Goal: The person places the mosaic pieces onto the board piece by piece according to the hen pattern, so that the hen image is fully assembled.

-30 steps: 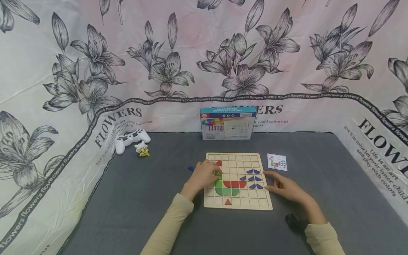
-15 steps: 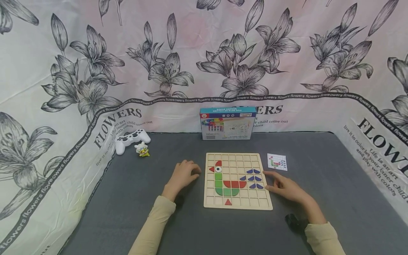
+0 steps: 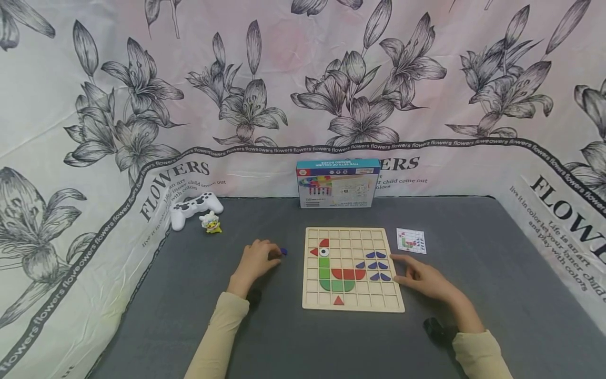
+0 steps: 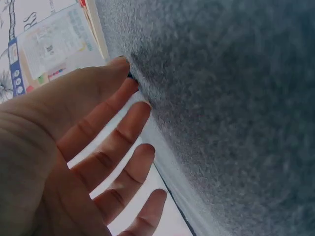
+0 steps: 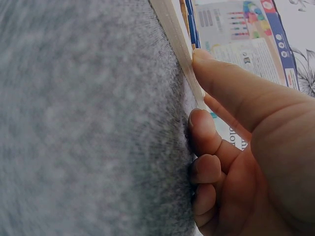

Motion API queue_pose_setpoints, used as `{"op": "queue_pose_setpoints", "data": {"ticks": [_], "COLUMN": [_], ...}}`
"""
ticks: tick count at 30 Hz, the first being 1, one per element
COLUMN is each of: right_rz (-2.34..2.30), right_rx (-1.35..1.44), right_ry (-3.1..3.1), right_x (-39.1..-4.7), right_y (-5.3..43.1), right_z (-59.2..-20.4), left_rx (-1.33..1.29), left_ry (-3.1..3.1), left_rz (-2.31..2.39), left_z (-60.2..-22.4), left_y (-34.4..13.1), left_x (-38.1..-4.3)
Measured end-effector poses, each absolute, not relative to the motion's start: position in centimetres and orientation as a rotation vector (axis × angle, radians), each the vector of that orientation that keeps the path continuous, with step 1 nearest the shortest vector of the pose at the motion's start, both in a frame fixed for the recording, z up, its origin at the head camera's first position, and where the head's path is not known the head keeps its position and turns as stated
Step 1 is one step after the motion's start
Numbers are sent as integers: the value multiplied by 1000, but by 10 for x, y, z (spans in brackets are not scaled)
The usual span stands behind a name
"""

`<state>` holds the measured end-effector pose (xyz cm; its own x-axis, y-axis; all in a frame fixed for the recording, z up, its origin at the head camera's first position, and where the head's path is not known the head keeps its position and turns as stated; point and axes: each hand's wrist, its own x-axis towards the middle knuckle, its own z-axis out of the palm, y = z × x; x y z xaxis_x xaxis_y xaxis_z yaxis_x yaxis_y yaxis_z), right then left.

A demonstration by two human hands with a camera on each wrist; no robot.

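At the table left of the board, my left hand (image 3: 255,261) has its thumb and index fingertips on a small blue petal-shaped piece (image 3: 284,251); a dark sliver of it shows between them in the left wrist view. My right hand (image 3: 423,276) rests at the right edge of the wooden grid board (image 3: 374,299), thumb and index finger extended against that edge, the other fingers bent. On the board, red, green and blue pieces form a bird: a red beak (image 3: 314,252), a round eye piece (image 3: 324,252), green squares (image 3: 324,272) and several blue petals (image 3: 377,265).
A pattern card (image 3: 411,241) lies right of the board. Behind stands a toy box (image 3: 338,184) against a floral cloth (image 3: 255,110). At the back left are a white game controller (image 3: 196,208) and a small yellow-and-white figurine (image 3: 210,222).
My left hand has drawn back left from the board to the blue piece on the table. The eye and beak pieces, hidden by the hand before, now show. My right hand stays put.
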<state>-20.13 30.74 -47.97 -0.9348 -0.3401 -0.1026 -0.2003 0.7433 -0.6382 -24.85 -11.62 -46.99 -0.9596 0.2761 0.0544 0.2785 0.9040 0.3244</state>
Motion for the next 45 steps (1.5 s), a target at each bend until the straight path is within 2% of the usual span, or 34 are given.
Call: {"op": "queue_pose_setpoints", "data": {"ticks": [26, 45], "right_rz": [-973, -943], "right_rx": [-432, -429], "right_ry": [2732, 2762], "right_x": [-201, -201], "right_y": [306, 307], "right_z": [-481, -482], "left_rx": [-378, -632], "left_ry": [-3062, -2995], "left_rz": [-529, -547], "left_z": [-475, -458], "left_y": [-87, -38], "left_x": [-272, -252]}}
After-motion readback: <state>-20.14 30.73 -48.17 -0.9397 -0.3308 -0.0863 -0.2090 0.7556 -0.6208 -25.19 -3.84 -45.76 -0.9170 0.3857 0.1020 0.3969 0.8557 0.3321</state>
